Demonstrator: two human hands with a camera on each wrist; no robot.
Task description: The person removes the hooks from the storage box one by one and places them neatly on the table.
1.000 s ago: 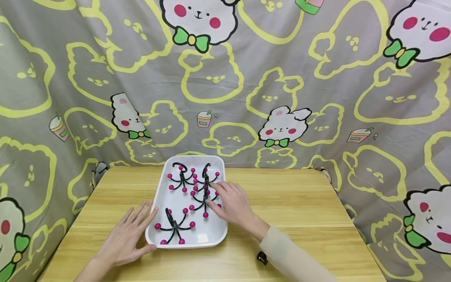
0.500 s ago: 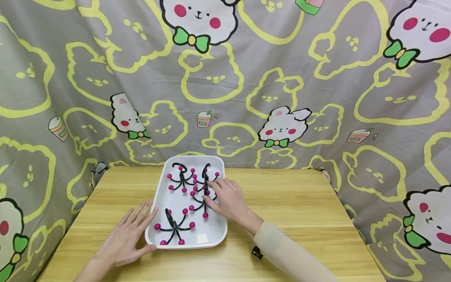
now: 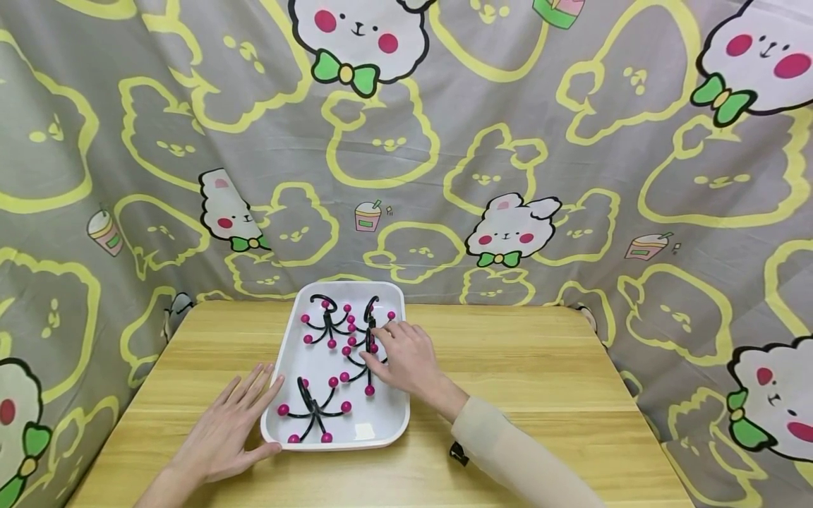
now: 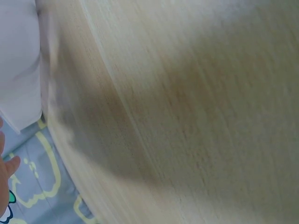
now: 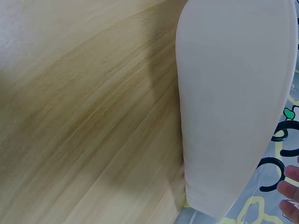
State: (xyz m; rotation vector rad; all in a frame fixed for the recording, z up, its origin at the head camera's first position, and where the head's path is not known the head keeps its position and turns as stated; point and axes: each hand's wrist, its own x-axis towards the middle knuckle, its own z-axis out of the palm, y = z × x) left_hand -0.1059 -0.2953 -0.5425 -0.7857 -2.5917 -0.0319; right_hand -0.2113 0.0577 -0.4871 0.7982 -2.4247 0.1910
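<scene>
Several black head massagers with pink ball tips lie in a white tray (image 3: 381,427) in the head view. One head massager (image 3: 312,408) is at the front left and another (image 3: 327,323) at the back left. A third stands behind a fourth on the right, where they partly overlap. My right hand (image 3: 409,360) reaches over the right rim, thumb and fingertips on either side of the upright black stem of the front-right head massager (image 3: 370,374). With fairly straight fingers, my left hand (image 3: 222,427) rests along the tray's left rim, its thumb at the front corner.
The wooden table (image 3: 540,381) spreads around the tray. A patterned curtain (image 3: 406,176) hangs behind and at both sides. Under the right sleeve shows a small black object (image 3: 459,454). Both wrist views show mostly tabletop and the tray's outer wall (image 5: 229,93).
My right hand has shifted slightly left, bringing its thumb and fingertips around the stem of the front-right head massager. My left hand and the tray stay in place.
</scene>
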